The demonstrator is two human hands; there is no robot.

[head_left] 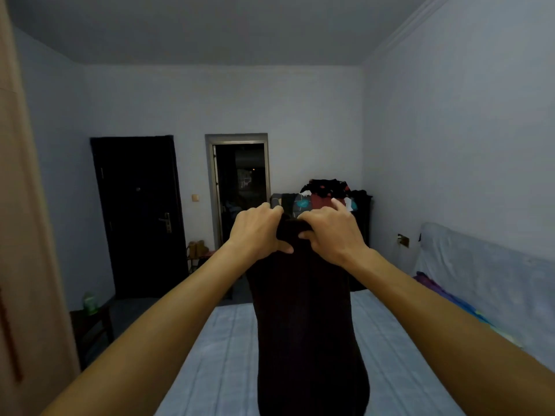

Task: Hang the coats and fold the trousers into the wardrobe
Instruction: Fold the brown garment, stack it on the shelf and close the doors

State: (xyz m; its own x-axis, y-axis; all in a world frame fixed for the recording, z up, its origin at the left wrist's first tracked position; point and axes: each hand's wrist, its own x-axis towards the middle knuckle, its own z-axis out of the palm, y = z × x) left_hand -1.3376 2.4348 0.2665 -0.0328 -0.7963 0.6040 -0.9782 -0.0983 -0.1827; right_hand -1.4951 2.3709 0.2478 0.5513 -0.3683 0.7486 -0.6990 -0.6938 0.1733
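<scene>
Overhead, left hand [259, 231] and right hand [329, 235] both clenched on dark garment [303, 310], above bed [222, 355].

We have one head view, looking forward and slightly down along the bed [228, 340] toward the far wall with its door [135, 214]. Our hands [295, 232] sit near, centre frame, arms outstretched.

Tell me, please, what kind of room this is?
Most likely a bedroom in a home. A bed with a blue quilted cover fills the foreground, clothes are piled on dark furniture behind it, and a wooden wardrobe panel stands at the left edge.
</scene>
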